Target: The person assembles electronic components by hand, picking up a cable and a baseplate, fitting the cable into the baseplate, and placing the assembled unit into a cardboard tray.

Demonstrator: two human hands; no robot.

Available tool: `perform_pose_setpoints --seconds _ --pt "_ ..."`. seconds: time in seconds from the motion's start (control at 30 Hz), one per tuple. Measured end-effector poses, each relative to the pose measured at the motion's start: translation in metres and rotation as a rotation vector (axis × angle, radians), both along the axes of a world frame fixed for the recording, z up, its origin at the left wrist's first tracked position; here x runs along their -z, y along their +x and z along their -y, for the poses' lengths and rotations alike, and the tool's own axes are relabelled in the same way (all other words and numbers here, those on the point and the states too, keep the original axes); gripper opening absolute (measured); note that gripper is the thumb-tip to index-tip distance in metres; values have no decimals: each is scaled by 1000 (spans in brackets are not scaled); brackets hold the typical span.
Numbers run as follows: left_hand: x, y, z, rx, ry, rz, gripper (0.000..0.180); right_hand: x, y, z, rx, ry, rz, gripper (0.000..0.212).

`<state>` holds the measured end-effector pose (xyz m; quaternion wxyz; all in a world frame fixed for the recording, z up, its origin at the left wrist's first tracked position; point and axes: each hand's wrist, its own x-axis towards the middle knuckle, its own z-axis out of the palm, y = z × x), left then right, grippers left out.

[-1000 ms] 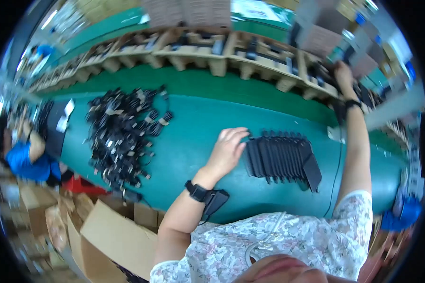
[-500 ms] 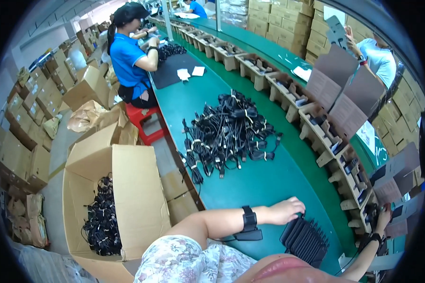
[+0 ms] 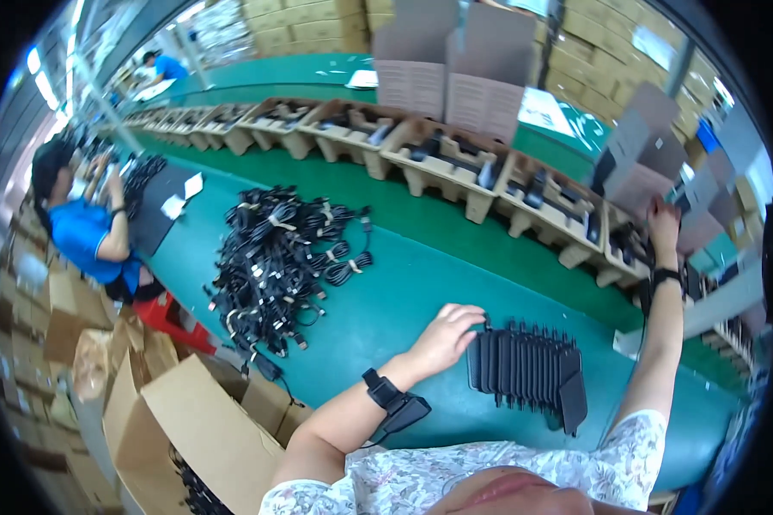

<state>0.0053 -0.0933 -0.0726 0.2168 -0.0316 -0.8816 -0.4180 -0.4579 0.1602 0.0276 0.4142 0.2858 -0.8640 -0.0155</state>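
Observation:
A row of flat black devices with short stubs along their edges stands packed together on the green bench. My left hand reaches its left end, fingers bent and closed around the edge of the end device. To the right, my right arm stretches out to the conveyor line. My right hand is over a brown moulded tray holding black parts, beside its raised printed flap. Its fingers look closed, and whatever they hold is hidden.
Bundled black cables lie heaped on the bench to the left. A large open carton stands beside the bench. More trays line the green conveyor. A co-worker in blue sits at far left. A metal post crosses near my right arm.
The view has swung to the right, so the cables and carton appear farther left. My left hand stays at the row of devices; my right hand is still at the trays.

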Motion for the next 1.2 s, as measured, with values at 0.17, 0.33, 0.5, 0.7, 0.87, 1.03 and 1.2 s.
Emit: perform_pose_setpoints --seconds 0.17,0.33,0.5,0.7,0.87,1.03,1.2 --pt "-15 -9 4 6 -38 56 27 -17 15 -3 -118 -109 283 26" --pt "-20 -10 0 -19 23 110 28 15 1 -3 -139 -205 440 28" --pt "-17 -9 -6 -17 37 123 29 24 -7 -26 -128 -346 533 28" --pt "-14 -7 -1 -13 -33 95 30 37 19 -29 561 -233 122 27" --pt "-16 -6 6 -49 -82 22 28 10 38 -18 634 -220 330 32" --pt "-10 -9 4 -44 -82 -36 24 4 87 -1 148 -249 -187 38" --pt "4 3 -6 -56 -55 -64 24 -95 227 75 -264 -262 153 61"
